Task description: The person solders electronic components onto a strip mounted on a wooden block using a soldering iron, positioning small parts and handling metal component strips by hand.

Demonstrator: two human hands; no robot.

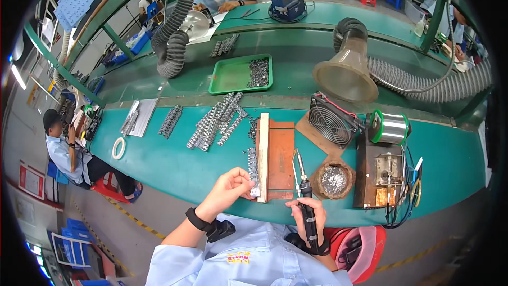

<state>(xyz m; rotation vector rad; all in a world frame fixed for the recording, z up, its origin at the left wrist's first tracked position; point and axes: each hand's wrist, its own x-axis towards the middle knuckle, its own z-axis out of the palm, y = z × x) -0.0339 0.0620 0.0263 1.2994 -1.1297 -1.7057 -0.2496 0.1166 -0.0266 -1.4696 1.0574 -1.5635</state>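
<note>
My right hand (312,216) is wrapped round the black handle of a soldering iron (301,172), whose metal tip points away from me; a thin guide runs alongside it. My left hand (234,185) has its thumb and fingers pinched at the near end of a row of small grey metal parts (252,162). That row lies along the left side of a pale wooden bar (262,153). Against the bar's right side is an orange-brown board (281,156). A heap of small dark parts (253,128) sits beyond the row. My left fingertips partly hide the row's near end.
Right of the iron stand a round pot with silvery bits (334,180), a fan (332,120) and a solder reel (390,128) on a metal box. Stacked part strips (214,122) and a tape ring (118,148) lie leftward. Behind are a green tray (227,77) and fume hood (346,77).
</note>
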